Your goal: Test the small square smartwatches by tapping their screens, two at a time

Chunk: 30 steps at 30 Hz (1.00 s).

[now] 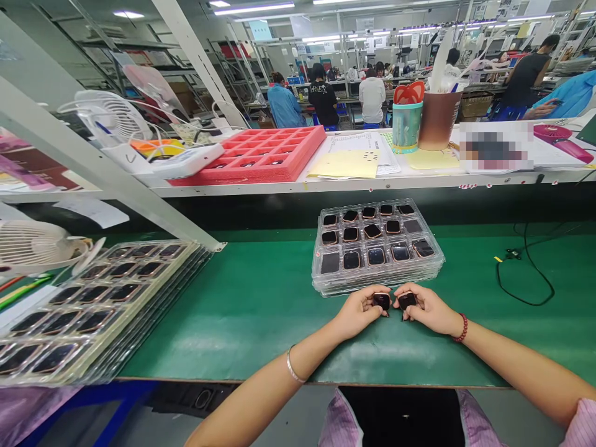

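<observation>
My left hand (362, 313) is closed on a smartwatch case (381, 301) with a dark screen and a copper-coloured rim. Close beside it, my right hand (431, 308) grips a second, similar smartwatch case (406, 300). Both are held just above the green mat, near the front edge of a stack of clear plastic trays (318, 280). In the top tray most pockets hold watch cases like these, such as one watch case (376, 256); a pocket at the front left (330, 263) and one at the right (412, 226) hold no case.
At the left, another tray stack (186, 259) full of watch cases lies beside a white fan (35, 242). A black cable (549, 292) lies on the green mat (223, 316) at right. The shelf above holds a red divided tray (302, 152) and cups (437, 121). Several people sit farther back.
</observation>
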Tool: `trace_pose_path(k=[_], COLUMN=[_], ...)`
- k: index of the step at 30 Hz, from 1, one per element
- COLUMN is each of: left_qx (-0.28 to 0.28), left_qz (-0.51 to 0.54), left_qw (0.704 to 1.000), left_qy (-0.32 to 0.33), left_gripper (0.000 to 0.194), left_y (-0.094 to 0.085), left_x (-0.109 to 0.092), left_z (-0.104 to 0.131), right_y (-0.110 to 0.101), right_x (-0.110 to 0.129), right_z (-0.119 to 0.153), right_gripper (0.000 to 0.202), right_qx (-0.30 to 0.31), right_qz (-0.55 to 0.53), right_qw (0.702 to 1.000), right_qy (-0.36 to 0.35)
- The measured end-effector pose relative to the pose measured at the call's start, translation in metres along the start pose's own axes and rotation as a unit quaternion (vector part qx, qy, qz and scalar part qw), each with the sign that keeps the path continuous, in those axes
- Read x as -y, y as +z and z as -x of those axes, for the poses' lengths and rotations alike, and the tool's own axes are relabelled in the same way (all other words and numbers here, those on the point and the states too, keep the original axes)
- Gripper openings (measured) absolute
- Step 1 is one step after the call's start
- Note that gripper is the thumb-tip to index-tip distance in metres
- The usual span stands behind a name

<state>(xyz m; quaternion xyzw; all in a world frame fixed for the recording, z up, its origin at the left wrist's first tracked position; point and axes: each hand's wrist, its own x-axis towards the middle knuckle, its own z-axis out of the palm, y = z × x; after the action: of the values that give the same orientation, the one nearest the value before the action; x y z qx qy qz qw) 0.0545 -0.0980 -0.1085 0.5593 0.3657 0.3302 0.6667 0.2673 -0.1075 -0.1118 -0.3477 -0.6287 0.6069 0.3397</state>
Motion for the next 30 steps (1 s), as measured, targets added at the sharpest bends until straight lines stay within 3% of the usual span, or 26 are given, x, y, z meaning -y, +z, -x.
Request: trace_pose_path(k=[9, 17, 30], left_qx=[0.001, -0.003, 0.004], left_qz=[-0.016, -0.001, -0.027], left_qw=[1.000, 1.000, 1.000], left_qy=[0.000, 0.004, -0.004], left_gripper=[0.035, 0.042, 0.047], left_y=[-0.0010, -0.0003, -0.0011], left_x=[-0.0008, 0.0011, 0.0018], left_z=[0.0003, -0.0004, -0.0008], right_y=[0.0035, 0.0011, 0.0002], right_x=[0.0017, 0.0002, -0.0001], right_z=[0.0002, 0.0012, 0.0004], right_gripper=[0.027, 0.038, 0.038], right_qx=[-0.016, 0.000, 0.005], right_qz=[0.016, 0.019, 0.056], right_qw=[1.000, 1.000, 0.998], right_qy=[0.014, 0.008, 0.002])
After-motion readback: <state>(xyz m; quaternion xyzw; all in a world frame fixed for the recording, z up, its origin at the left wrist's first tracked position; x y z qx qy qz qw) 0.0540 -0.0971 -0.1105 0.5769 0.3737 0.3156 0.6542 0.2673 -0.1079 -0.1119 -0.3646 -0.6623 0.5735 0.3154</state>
